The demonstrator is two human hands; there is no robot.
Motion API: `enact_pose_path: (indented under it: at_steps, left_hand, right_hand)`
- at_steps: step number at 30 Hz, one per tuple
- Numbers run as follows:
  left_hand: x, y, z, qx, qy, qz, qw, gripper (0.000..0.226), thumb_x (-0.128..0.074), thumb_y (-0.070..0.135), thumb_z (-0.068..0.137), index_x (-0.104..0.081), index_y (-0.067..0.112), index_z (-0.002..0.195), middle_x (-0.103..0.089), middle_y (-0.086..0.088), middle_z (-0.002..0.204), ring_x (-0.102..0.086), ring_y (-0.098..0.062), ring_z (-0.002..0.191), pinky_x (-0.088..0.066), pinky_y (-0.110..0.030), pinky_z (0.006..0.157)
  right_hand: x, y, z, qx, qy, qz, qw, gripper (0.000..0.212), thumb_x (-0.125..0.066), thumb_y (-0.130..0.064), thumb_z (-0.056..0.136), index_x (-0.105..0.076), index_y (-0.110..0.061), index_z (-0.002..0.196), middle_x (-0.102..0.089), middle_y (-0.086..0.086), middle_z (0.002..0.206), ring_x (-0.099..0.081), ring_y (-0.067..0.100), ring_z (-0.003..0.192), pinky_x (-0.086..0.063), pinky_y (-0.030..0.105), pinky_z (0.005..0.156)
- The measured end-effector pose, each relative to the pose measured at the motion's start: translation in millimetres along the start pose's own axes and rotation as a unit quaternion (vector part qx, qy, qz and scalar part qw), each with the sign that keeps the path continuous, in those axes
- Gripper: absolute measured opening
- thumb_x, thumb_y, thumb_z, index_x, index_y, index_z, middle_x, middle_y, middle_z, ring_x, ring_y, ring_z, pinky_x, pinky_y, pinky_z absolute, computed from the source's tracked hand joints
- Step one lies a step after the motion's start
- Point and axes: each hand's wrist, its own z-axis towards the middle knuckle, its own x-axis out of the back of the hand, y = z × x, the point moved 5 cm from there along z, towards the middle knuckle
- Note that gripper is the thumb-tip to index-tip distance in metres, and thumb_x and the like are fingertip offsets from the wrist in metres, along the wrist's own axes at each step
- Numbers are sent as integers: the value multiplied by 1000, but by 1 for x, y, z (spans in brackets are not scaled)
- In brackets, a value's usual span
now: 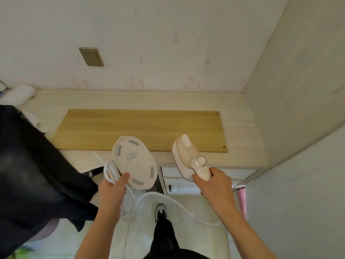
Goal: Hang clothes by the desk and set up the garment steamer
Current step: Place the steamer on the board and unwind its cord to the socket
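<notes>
l hand [112, 186] grips base [134, 162], r hand [214, 184] steamer [188, 157]

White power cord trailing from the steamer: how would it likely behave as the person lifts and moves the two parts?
The white cord looks floppy: it sags in a loop between the hands. Part is bunched in the left hand against the base plate, so loose coils could slip free. The hanging loop may swing or snag as the right hand moves the steamer.
</notes>
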Motion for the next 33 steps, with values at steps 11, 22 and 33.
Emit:
enact_pose_path:
  at_steps: [11, 22, 33]
  left_hand:
    - [-49, 83, 141, -38, -70, 85, 993, 4, -63, 8, 87, -60, 10, 85, -59, -7, 73, -55, -23, 68, -44, -32, 60]
    - [-123, 66, 194, 46, -132, 126, 982, 16, -64, 13, 88, -63, 3, 101, -63, -19, 85, -63, -38, 94, -45, -34, 67]
    - [-191, 44, 188, 78, -187, 163, 966, 6, -65, 11, 86, -62, 13, 91, -65, -20, 87, -62, -41, 95, -51, -44, 75]
  right_hand:
    - [-31, -55, 86, -53, 85, -4, 995, 28, -74, -35, 68, -56, -13, 67, -61, 3, 62, -64, 24, 58, -57, 43, 56]
    - [-26, -58, 126, -86, 110, -27, 990, 29, -73, -34, 72, -54, -13, 67, -61, 4, 61, -65, 24, 59, -48, 31, 52]
    - [-6, -46, 156, -116, 104, -13, 988, 28, -71, -35, 71, -56, -12, 70, -62, 4, 65, -65, 26, 64, -51, 36, 57]
